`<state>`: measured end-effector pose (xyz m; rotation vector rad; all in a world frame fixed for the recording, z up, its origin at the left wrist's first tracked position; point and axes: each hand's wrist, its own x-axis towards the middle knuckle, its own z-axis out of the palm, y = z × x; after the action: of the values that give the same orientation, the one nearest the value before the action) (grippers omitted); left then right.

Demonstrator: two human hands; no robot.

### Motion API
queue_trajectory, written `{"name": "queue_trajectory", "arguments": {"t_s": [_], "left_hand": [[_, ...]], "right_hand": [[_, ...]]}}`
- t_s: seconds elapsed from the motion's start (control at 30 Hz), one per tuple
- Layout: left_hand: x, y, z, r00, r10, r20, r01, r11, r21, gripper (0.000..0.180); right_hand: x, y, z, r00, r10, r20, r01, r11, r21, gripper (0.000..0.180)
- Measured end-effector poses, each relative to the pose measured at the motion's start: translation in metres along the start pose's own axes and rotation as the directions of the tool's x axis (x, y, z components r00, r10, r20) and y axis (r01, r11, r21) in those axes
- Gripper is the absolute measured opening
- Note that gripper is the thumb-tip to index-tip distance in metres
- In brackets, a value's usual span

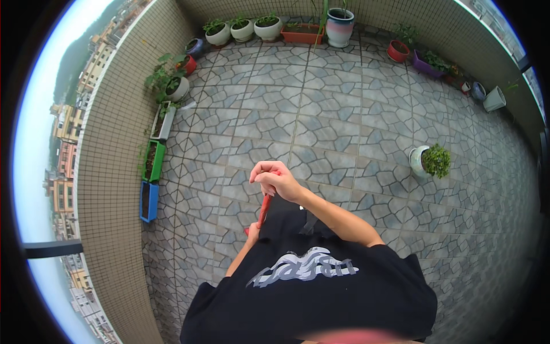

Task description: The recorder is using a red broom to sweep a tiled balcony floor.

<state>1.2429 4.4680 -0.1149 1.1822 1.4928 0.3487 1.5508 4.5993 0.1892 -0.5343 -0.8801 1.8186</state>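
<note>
See a red stick slanting left of middle, before the black shirt. Gripped at far end by the curled right hand, nearer by the left hand, seemingly closed, partly hidden. Probably light, stiff, slippery, hardly fragile; best to take around its length. Below, notice floor of irregular grey pieces, rough-looking.

Red stick — partly invisible within right hand

The blue planter stands beside the green planter.
</note>
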Motion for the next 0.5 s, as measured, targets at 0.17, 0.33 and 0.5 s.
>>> {"name": "queue_trajectory", "arguments": {"t_s": [0.17, 0.33, 0.5], "left_hand": [[0.142, 0.063, -0.005, 0.988, 0.038, 0.151, -0.069, 0.976, 0.209, 0.029], [0.317, 0.122, 0.001, 0.803, 0.341, 0.489, -0.52, 0.802, 0.293, 0.018], [0.464, 0.282, 0.034, 0.655, 0.254, 0.712, -0.686, 0.595, 0.418, 0.017]], "right_hand": [[0.065, -0.051, -0.062, 1.0, 0.004, -0.023, -0.006, 0.995, -0.097, 0.014], [0.105, -0.117, -0.111, 0.968, -0.163, -0.189, 0.073, 0.91, -0.409, 0.017], [0.144, -0.215, -0.179, 0.903, -0.427, 0.053, 0.347, 0.649, -0.677, 0.02]]}}
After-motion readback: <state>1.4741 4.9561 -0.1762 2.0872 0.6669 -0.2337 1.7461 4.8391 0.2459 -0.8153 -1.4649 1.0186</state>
